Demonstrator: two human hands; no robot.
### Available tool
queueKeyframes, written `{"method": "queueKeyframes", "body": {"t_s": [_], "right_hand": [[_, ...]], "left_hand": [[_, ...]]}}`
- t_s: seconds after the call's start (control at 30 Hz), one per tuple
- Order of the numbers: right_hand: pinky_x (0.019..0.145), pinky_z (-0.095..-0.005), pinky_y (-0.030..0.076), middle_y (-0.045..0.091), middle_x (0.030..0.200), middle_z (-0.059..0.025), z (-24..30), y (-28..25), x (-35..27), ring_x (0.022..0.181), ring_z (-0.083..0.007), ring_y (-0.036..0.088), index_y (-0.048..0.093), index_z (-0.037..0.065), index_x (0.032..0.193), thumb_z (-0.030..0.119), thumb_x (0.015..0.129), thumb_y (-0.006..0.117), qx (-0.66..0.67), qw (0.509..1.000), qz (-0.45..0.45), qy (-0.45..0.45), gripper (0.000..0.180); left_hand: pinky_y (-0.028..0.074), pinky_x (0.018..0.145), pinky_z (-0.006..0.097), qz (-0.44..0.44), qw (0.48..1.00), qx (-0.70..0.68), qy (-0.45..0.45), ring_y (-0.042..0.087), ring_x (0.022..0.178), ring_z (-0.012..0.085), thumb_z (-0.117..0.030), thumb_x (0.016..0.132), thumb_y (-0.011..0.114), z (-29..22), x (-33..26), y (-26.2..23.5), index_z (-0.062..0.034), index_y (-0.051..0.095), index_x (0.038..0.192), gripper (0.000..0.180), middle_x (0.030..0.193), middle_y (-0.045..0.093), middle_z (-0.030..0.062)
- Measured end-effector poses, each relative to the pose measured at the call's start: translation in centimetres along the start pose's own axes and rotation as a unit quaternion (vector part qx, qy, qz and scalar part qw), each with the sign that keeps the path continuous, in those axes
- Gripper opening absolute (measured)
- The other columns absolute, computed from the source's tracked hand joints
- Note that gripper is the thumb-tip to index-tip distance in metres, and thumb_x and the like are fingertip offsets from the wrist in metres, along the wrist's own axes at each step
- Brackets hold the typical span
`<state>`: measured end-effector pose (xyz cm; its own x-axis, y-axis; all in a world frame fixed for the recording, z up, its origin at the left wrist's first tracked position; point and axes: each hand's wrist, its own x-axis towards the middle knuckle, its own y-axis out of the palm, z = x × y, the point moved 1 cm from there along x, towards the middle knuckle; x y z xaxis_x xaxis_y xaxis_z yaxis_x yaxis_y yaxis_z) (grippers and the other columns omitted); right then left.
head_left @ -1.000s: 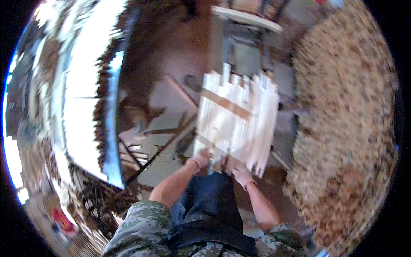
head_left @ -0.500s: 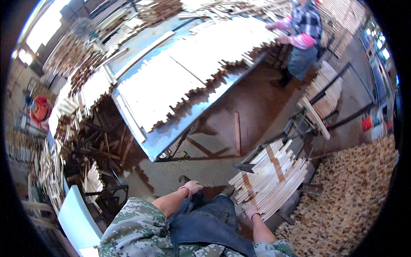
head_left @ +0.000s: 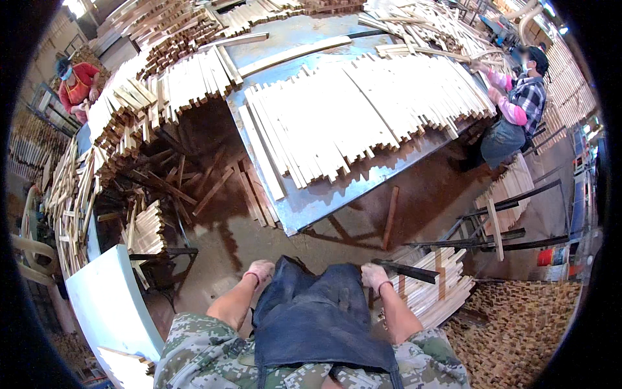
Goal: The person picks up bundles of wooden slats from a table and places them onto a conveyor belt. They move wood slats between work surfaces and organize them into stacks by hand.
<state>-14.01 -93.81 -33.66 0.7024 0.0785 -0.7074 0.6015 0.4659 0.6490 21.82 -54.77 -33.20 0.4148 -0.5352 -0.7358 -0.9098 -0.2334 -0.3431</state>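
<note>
My left hand [head_left: 260, 270], in a pale glove, hangs to the left of my dark apron [head_left: 317, 318]. Its fingers are loosely curled and nothing shows in them. On the apron's right side is my right hand [head_left: 374, 276], also gloved, with its fingers curled in. It appears right beside the end of a dark metal bar [head_left: 414, 271]; whether they touch I cannot tell. Under and beyond that bar lies a stack of pale wooden strips [head_left: 424, 288]. Ahead, a blue-topped table [head_left: 311, 211] bears a wide row of pale wooden strips [head_left: 324, 123].
A co-worker [head_left: 518, 110] in a checked shirt stands at the table's far right. Another person [head_left: 79, 87] in red is at the far left. A pale blue panel [head_left: 113, 311] stands near left. Stacked wood blocks [head_left: 518, 330] fill the near right; loose sticks [head_left: 207, 188] lie left of the table.
My view has swung right and levelled. My right hand has come up from beside the strip stack to near the bar's end. My left hand has moved out to the apron's left side.
</note>
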Motion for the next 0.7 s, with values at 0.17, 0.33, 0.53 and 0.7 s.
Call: {"method": "queueKeyframes", "body": {"t_s": [0.17, 0.33, 0.53, 0.7], "right_hand": [[0.046, -0.0305, 0.028, 0.037, 0.062, 0.0069, 9.5, 9.9, 3.6, 0.05, -0.0125, 0.038, 0.04, 0.022, 0.077, 0.02, 0.102, 0.061, 0.02, 0.999, -0.045, 0.011, 0.033], [0.05, -0.0338, 0.037, 0.046, 0.064, 0.0038, 19.8, 10.4, 9.5, 0.054, -0.0167, 0.045, 0.053, 0.02, 0.079, 0.041, 0.107, 0.046, 0.11, 0.983, 0.146, -0.023, 0.036], [0.107, -0.041, 0.047, 0.057, 0.145, -0.019, 30.0, 15.5, 14.8, 0.127, -0.0304, 0.059, 0.046, -0.003, 0.153, 0.028, 0.101, 0.067, -0.195, 0.864, -0.314, -0.342, 0.064], [0.102, -0.0406, 0.049, 0.051, 0.152, -0.012, 36.2, 15.6, 19.2, 0.129, -0.0242, 0.054, 0.038, 0.008, 0.161, 0.031, 0.103, 0.065, -0.113, 0.872, -0.323, -0.35, 0.068]], "left_hand": [[0.055, 0.088, 0.038, -0.036, 0.975, 0.203, 0.084, 0.068, 0.106, 0.0244, -0.021, 0.089, 0.074, -1.0, 3.1, -6.3, -0.0053, 0.065, 0.136, 0.05, 0.123, 0.071, 0.0097], [0.055, 0.095, 0.04, -0.242, 0.97, -0.027, -0.012, 0.071, 0.11, 0.0317, -0.033, 0.087, 0.068, -11.0, 4.9, -9.8, 0.0003, 0.063, 0.14, 0.062, 0.127, 0.071, 0.0235], [0.053, 0.098, 0.041, -0.275, 0.955, -0.046, -0.104, 0.069, 0.111, 0.036, -0.03, 0.084, 0.07, -24.9, 6.9, -16.7, 0.0022, 0.061, 0.134, 0.059, 0.122, 0.071, 0.0261], [0.056, 0.095, 0.046, -0.359, 0.922, -0.038, -0.138, 0.073, 0.105, 0.0401, -0.027, 0.08, 0.071, -26.3, 13.4, -17.6, -0.0018, 0.063, 0.128, 0.054, 0.11, 0.074, 0.0257]]}}
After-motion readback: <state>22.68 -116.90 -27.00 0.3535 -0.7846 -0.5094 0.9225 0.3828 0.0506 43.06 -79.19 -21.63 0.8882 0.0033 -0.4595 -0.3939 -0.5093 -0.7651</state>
